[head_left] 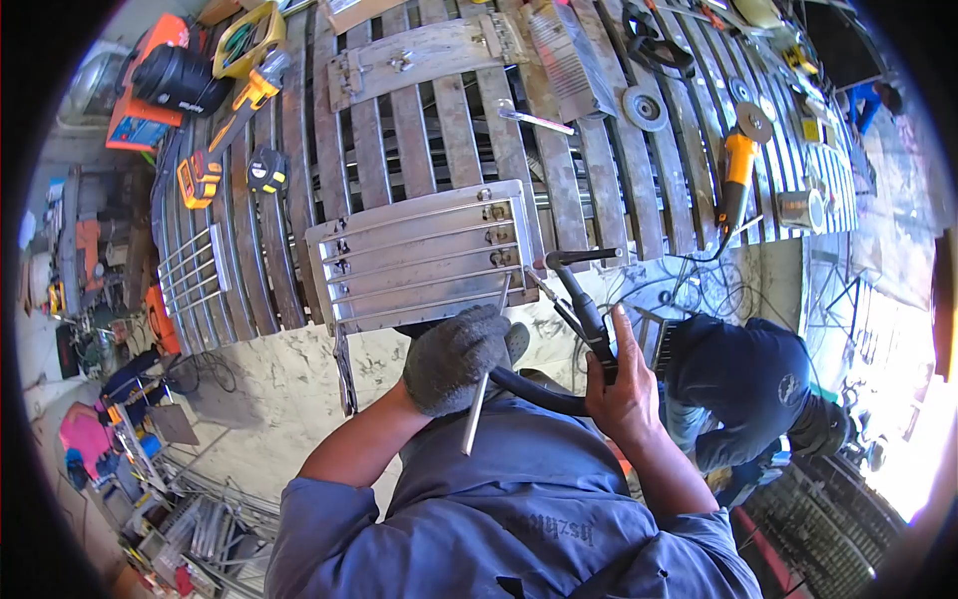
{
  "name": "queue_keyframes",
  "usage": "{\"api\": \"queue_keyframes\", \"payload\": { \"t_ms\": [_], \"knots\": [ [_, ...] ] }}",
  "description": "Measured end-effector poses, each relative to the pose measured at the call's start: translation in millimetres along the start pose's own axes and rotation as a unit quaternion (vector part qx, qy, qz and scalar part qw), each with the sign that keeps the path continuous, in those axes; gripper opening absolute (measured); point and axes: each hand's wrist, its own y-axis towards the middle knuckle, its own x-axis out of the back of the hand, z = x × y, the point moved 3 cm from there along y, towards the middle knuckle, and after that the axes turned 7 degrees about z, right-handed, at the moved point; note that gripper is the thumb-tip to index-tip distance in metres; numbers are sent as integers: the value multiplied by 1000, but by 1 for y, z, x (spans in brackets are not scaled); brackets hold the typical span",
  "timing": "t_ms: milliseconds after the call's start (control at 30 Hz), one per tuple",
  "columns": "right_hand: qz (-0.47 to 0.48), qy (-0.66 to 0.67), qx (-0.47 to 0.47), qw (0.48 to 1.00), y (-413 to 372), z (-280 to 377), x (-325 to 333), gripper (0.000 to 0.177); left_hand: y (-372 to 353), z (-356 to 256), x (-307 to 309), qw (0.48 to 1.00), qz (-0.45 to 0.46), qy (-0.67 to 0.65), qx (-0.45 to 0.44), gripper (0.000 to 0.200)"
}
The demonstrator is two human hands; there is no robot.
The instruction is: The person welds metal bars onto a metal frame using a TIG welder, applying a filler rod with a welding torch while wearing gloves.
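My left hand (454, 364), in a dark grey glove, is closed around a thin metal rod (476, 424) that slants up toward the workpiece. My bare right hand (627, 384) grips a black welding torch (587, 311), with its head near the workpiece's right corner. A black hose runs from the torch across my front toward the gloved hand. The workpiece, a metal panel (419, 285) with several parallel bars across it, lies at the near edge of the slatted metal table (364, 150). A black clamp-like piece (547, 298) is by its right corner.
On the table are a yellow angle grinder (738, 165), a grinding disc (645, 108), a tape measure (266, 172), a yellow cordless tool (235, 120) and a small barred piece (195, 275). A person in dark clothing (743, 384) bends down at my right. Cables (699, 285) trail below the table.
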Motion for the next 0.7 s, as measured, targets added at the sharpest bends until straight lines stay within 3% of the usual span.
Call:
{"api": "queue_keyframes", "payload": {
  "t_ms": [100, 333, 533, 700],
  "knots": [
    [-6, -24, 11, 1000, 2, 3, 6, 80, -5, -16, 7, 999, 46, 12, -19, 44],
    [-10, -49, 46, 998, 13, 5, 5, 77, -22, -16, -2, 999, 33, -5, -5, 47],
    [76, -49, 25, 996, 24, 14, 14, 72, -24, -16, -9, 999, 33, 7, -8, 47],
    [114, -138, 85, 980, 39, 35, 16, 71, -36, -14, -21, 1000, 13, 24, 2, 47]
  ]
}}
